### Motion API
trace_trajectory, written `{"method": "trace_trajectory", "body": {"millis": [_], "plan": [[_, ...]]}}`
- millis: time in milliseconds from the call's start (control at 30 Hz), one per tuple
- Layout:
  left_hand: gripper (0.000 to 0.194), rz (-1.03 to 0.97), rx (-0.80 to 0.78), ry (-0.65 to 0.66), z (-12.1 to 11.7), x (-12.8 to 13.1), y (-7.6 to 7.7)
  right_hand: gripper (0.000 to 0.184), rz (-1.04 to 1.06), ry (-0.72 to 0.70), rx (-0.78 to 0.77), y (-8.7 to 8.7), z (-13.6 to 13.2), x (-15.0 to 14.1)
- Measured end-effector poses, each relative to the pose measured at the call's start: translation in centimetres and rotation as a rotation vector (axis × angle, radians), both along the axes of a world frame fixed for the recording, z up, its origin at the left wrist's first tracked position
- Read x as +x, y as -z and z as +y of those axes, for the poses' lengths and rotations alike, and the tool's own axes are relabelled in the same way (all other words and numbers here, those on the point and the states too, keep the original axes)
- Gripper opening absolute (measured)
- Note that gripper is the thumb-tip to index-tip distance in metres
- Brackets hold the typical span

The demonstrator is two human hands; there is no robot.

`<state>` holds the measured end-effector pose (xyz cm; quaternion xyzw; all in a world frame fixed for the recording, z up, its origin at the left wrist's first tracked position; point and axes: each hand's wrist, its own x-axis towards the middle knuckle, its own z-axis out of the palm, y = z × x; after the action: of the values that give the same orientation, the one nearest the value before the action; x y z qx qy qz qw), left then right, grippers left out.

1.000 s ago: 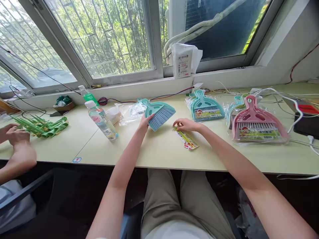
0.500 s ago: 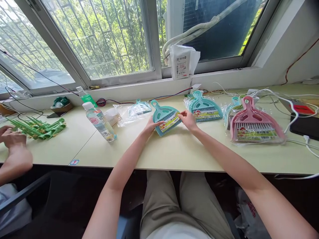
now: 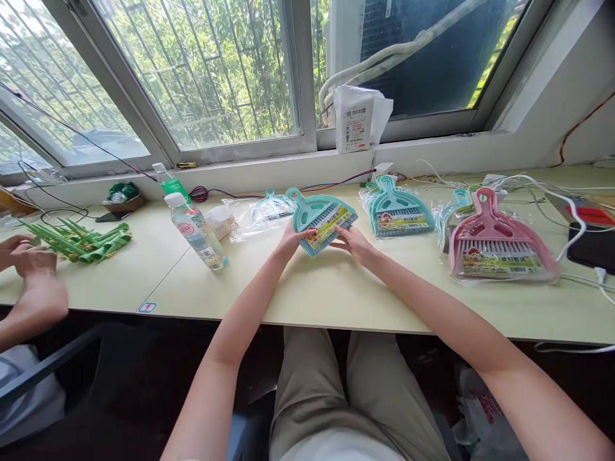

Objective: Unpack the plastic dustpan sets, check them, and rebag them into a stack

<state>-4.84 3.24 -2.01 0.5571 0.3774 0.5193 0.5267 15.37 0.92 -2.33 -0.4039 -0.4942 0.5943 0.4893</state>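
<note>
Between my hands, a teal dustpan and brush set (image 3: 307,206) is held tilted above the table, its blue bristles facing me. A yellow-green label card (image 3: 329,225) lies across the bristles. My left hand (image 3: 291,241) grips the lower left edge of the set, thumb over the card's left end. At the lower right edge my right hand (image 3: 354,243) is closed on the set, with fingertips pressing the card's right end. Some fingers are hidden behind the set.
Bagged teal sets (image 3: 398,205) and a bagged pink set (image 3: 494,237) lie to the right, near white cables. A clear bag (image 3: 240,221) is behind my left hand. Two bottles (image 3: 195,230) stand left. Further left, another person's hands (image 3: 33,259) are beside green strips (image 3: 91,243).
My right hand has picked the label card up from the table and brought it onto the bristles. Its grip has since shifted down along the set's right edge.
</note>
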Motion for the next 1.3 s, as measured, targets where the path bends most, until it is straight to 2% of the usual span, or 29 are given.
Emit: {"method": "trace_trajectory", "body": {"millis": [67,133,200,300,367,400,500,567,800,900,1033,1167,1300], "plan": [[0.079,0.078,-0.02,0.038,0.1,-0.1,0.0,0.012,0.075,0.049,-0.036,0.1,0.0,-0.3],[0.062,0.2,-0.003,-0.003,0.4,-0.7,-0.2,0.008,0.108,0.118,-0.063,0.2,0.1,-0.2],[0.051,0.366,0.09,-0.182,0.8,-1.8,-0.4,0.008,0.122,0.153,-0.077,0.3,0.4,0.2],[0.052,0.667,0.249,-0.57,1.3,-4.5,-0.6,0.009,0.13,0.194,-0.116,0.6,0.8,0.7],[0.055,0.852,0.217,-0.727,1.5,-6.4,-0.4,0.009,0.116,0.203,-0.125,0.8,0.9,0.8],[0.054,0.929,0.153,-0.75,1.6,-7.2,-0.3,0.009,0.108,0.201,-0.121,1.0,0.9,0.7],[0.037,1.072,-0.036,-0.677,1.8,-8.8,0.1,0.008,0.107,0.188,-0.119,1.2,0.8,0.6],[0.027,1.109,-0.062,-0.622,1.9,-8.8,0.0,0.008,0.119,0.177,-0.127,1.2,0.8,0.5],[0.031,1.326,0.286,-0.457,1.1,-4.7,-0.6,0.01,0.128,0.198,-0.188,1.0,0.8,0.5],[0.029,1.414,0.328,-0.479,0.5,-3.2,-0.4,0.013,0.129,0.211,-0.225,0.7,0.8,0.6],[0.034,1.45,0.305,-0.48,0.2,-3.1,-0.3,0.014,0.122,0.223,-0.263,0.4,0.7,0.7],[0.046,1.343,0.224,-0.63,0.5,-4.0,-0.4,0.013,0.12,0.2,-0.247,0.0,0.7,1.0],[0.054,1.206,0.195,-0.75,0.7,-4.8,-0.8,0.014,0.088,0.113,-0.228,-0.8,0.8,1.4]]}}
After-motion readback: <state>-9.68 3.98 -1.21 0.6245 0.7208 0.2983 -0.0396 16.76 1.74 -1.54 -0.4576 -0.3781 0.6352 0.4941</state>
